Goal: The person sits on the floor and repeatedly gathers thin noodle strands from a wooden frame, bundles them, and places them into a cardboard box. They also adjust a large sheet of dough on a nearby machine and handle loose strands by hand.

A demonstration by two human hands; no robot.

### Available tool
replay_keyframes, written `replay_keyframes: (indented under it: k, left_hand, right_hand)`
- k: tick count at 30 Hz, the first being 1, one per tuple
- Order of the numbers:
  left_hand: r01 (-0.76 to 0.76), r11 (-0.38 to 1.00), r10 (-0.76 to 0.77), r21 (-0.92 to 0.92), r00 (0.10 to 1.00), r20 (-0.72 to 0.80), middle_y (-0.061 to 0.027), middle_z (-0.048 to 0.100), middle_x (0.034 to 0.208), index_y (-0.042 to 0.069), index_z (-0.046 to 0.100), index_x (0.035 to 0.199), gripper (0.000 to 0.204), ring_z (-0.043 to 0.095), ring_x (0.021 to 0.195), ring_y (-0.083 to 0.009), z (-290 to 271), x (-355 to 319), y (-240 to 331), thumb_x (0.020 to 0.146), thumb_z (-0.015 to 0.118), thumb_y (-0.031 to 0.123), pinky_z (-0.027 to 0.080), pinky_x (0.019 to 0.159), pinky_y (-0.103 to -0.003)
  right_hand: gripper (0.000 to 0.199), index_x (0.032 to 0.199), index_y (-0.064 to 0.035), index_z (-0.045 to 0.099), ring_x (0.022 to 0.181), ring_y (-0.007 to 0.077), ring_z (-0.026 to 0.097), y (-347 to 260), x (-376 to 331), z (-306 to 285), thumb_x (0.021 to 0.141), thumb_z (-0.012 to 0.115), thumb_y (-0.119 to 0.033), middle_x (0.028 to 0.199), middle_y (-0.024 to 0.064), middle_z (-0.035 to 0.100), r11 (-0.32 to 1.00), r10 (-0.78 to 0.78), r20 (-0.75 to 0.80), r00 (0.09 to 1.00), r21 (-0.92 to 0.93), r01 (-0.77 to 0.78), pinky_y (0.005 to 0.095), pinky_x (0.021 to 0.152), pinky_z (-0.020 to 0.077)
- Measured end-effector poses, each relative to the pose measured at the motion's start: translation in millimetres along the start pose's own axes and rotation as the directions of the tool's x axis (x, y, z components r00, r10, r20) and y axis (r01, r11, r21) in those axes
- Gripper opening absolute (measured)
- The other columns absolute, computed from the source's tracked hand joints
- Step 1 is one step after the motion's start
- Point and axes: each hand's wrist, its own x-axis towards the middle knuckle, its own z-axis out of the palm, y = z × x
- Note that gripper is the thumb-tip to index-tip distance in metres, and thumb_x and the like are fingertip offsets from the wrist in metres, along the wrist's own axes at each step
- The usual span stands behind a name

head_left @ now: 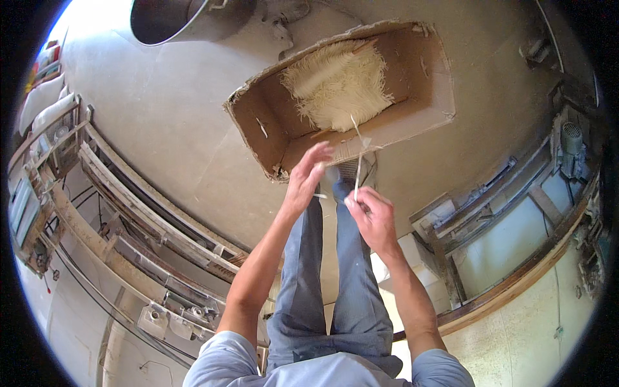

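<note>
My right hand (375, 217) pinches a pale strip (359, 169), likely to control its end; box (439, 80) ahead, left hand (305, 178) loosely spread.

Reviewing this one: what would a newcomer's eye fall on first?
Probably the open cardboard box at upper centre, a shaggy pale heap inside. Just below, the right hand pinches a thin pale strip, the left hand raised nearby. A metal drum shows at the top, left of centre.
</note>
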Motion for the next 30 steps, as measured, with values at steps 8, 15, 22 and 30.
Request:
replay_keyframes:
  k: [8,15,22,30]
  left_hand:
    - [-0.122,0.990,0.104,-0.071,0.972,-0.212,-0.0141,0.067,0.123,0.003,0.048,0.146,0.050,0.065,0.109,-0.0222,-5,-109,107,0.105,0.051,0.032,0.052,0.088,-0.036]
    - [0.004,0.996,-0.019,-0.086,0.984,-0.175,-0.0088,0.067,0.114,0.004,0.051,0.142,0.051,0.065,0.102,-0.0181,13,-142,133,0.093,0.064,0.001,0.052,0.093,-0.033]
    - [-0.387,0.820,0.474,0.422,0.872,-0.121,-0.0188,0.061,0.135,0.005,0.056,0.137,0.058,0.066,0.106,-0.0296,107,-89,201,0.085,0.079,0.018,0.056,0.078,-0.039]
    - [-0.496,0.837,0.481,0.232,0.868,0.120,-0.0145,0.062,0.074,0.000,0.067,0.092,0.012,0.064,0.068,-0.0339,71,-183,306,0.095,0.067,0.012,0.050,0.060,-0.042]
  right_hand:
    - [0.008,0.092,-0.0012,0.066,0.074,0.0147,0.065,-219,-15,-109,0.095,0.067,-0.008,0.092,0.0117,0.069,0.914,-0.400,0.018,0.916,0.083,0.398,0.0275,0.063,0.0538]
    - [0.018,0.086,-0.0022,0.058,0.069,0.0215,0.065,-323,-31,-121,0.096,0.066,-0.014,0.086,0.0170,0.064,0.885,-0.368,-0.248,0.896,0.202,0.420,0.0313,0.056,0.0556]
    - [0.030,0.077,-0.0028,0.052,0.057,0.0221,0.060,-380,-88,-142,0.096,0.068,-0.021,0.078,0.0157,0.061,0.706,-0.629,-0.060,0.775,0.372,0.602,0.0305,0.049,0.0521]
    - [0.013,0.099,0.0019,0.069,0.084,0.0230,0.066,-383,-82,-192,0.097,0.063,-0.010,0.101,0.0064,0.068,0.766,-0.330,-0.335,0.883,-0.641,0.043,0.0329,0.078,0.0534]
